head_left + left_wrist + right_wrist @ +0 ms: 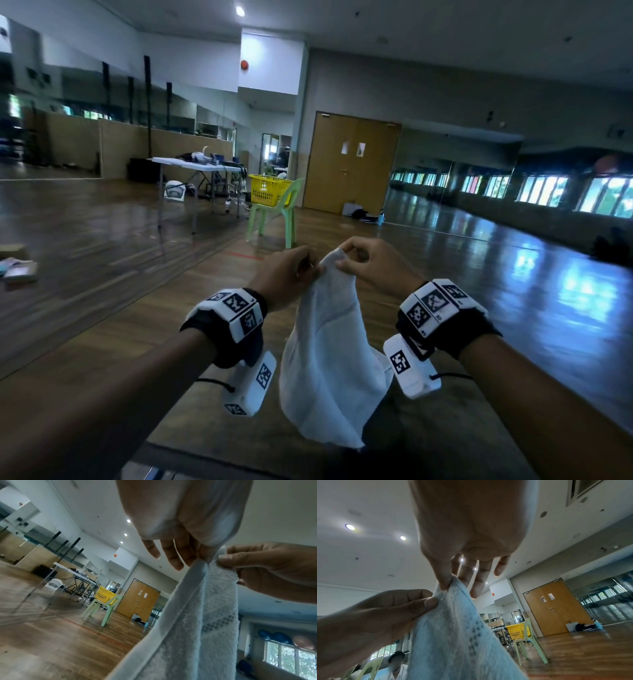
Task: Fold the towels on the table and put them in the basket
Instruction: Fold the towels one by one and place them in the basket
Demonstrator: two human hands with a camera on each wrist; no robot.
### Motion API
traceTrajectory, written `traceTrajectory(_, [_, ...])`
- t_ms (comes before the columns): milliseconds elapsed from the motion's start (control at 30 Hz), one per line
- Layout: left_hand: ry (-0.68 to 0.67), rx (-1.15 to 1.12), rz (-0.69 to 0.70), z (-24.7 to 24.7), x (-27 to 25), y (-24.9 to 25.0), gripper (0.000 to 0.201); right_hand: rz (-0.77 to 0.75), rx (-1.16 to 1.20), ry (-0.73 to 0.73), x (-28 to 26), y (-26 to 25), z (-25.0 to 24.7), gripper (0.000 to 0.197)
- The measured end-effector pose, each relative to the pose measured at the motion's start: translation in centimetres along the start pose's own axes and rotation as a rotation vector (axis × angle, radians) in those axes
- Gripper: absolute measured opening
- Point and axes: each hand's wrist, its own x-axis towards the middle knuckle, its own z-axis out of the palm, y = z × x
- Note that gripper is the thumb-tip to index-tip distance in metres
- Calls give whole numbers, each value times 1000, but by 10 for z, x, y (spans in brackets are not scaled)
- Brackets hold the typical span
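A white towel point(329, 359) with a dotted band hangs in front of me, held by its top edge. My left hand point(313, 270) pinches that edge from the left and my right hand point(342, 260) pinches it from the right, the two close together. In the left wrist view the left hand's fingers point(173, 557) meet the towel point(197, 615) next to the right hand point(257, 568). The right wrist view shows my right thumb and forefinger point(445, 584) nipping the towel point(457, 635) beside the left hand point(385, 612). A yellow basket point(269, 190) sits on a green plastic chair point(274, 219) some metres ahead.
A white folding table point(191, 162) with gear on it stands left of the basket. A wooden double door point(352, 164) is behind the chair. Wooden floor lies between me and the chair. A seated person point(395, 661) shows low in the right wrist view.
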Motion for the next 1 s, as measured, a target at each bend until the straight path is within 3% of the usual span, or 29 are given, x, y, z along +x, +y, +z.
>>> traceTrajectory(167, [-43,31,6,2,-9,-11,28,-28,30,12,-2,-4,3,5])
traceTrajectory(267, [-112,54,-31,8,-19,-27,43,-44,89,91,-1,-8,-7,3])
traceTrajectory(367, [-151,72,-70,8,-32,-44,14,-25,131,186,3,-3,-25,8])
traceTrajectory(433, [-169,77,-103,4,-36,-55,11,1,125,229,4,5,-36,3])
traceTrajectory(633, [-290,542,-106,-17,-37,-74,19,53,104,278,4,27,-49,10])
traceTrajectory(733, [-240,609,-150,-37,-34,-82,9,65,96,300,1,34,-54,12])
traceTrajectory(867, [-166,598,-169,-68,-22,-79,10,75,54,303,-2,37,-65,5])
traceTrajectory(1000, [-40,701,-78,-99,7,-53,13,58,6,339,-1,29,-93,12])
